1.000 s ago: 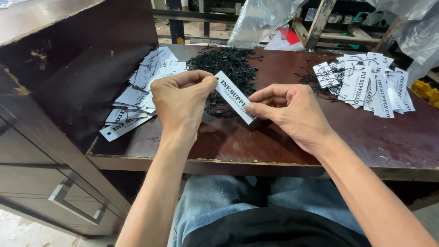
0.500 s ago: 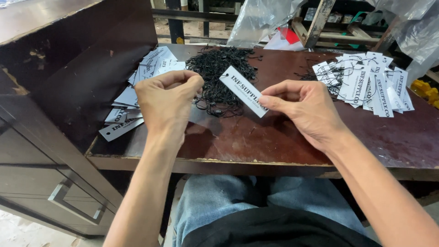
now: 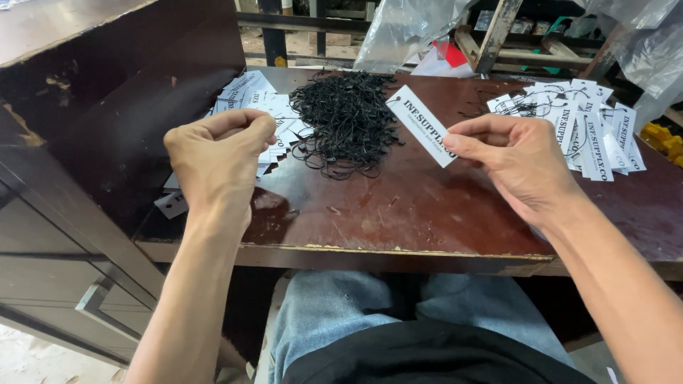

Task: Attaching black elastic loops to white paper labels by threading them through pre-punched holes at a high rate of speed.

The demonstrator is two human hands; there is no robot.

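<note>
My right hand (image 3: pixel 523 165) pinches one end of a white paper tag (image 3: pixel 421 125) with dark print, holding it slanted above the brown table (image 3: pixel 413 217). To the left, my left hand (image 3: pixel 217 153) hovers over the table edge with fingertips pinched together; nothing shows between them. It is beside a loose stack of white tags (image 3: pixel 267 107). A heap of thin black string loops (image 3: pixel 348 121) lies between and behind the hands.
A spread of white tags with black strings attached (image 3: pixel 590 135) lies at the right. A dark wooden cabinet (image 3: pixel 107 114) with a drawer handle stands on the left. Clear plastic bags (image 3: pixel 405 28) and wooden frames sit behind the table. My knees are under its front edge.
The hands have drawn apart: my left hand moved left away from the tag, and my right hand carried the tag up and to the right.
</note>
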